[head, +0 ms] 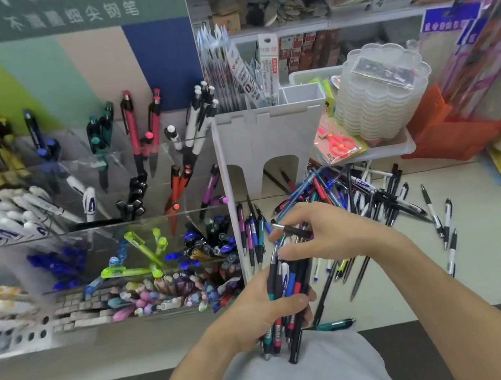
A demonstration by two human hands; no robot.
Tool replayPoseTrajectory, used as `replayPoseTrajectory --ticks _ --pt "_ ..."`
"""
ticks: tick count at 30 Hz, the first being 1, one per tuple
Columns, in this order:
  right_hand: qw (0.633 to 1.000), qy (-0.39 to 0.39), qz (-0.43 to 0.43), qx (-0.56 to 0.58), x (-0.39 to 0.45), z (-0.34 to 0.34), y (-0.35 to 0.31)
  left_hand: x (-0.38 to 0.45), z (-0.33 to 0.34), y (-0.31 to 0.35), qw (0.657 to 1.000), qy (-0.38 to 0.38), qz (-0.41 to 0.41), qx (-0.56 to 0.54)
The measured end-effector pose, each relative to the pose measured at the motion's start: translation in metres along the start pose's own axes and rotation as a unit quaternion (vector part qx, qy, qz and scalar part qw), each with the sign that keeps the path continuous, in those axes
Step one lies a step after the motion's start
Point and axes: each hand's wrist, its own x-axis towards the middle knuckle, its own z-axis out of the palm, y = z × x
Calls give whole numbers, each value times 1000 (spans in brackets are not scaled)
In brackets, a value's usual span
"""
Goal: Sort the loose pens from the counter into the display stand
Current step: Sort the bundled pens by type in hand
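My left hand [262, 310] grips a thick bundle of pens [285, 288] upright, low in the middle of the view. Just above it, my right hand [330, 231] pinches a black pen [292, 230] at the top of that bundle. A heap of loose pens [370, 194] lies on the pale counter [495, 250] behind and to the right of my hands. The clear tiered display stand [92, 226] fills the left side, its compartments holding yellow, blue, red, white and pastel pens.
A grey divided holder [270, 134] with refill packs stands behind the heap. Right of it are a stack of clear scalloped lids [381, 95] on a tray, red scissors [338, 142] and an orange bin [449, 134]. A teal pen [334, 325] lies at the counter's front edge.
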Motion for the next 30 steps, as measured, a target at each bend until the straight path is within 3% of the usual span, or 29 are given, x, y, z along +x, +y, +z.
replayPoseTrajectory --ticks 5,13,18,24,30 --pt "997 -64 -22 -32 9 -8 -5 -1 -2 1 999 -18 0 38" --pt "997 -13 -49 65 11 -7 1 -2 -11 3 999 -26 -18 3" --pt "994 -70 -80 27 9 -11 -2 -1 -11 3 998 -46 -24 -27" --pt "991 -46 -89 83 13 -8 4 -1 -9 7 997 -57 -29 -31" --pt "992 -85 -83 52 17 -12 2 -1 -9 10 996 -76 -25 -49"
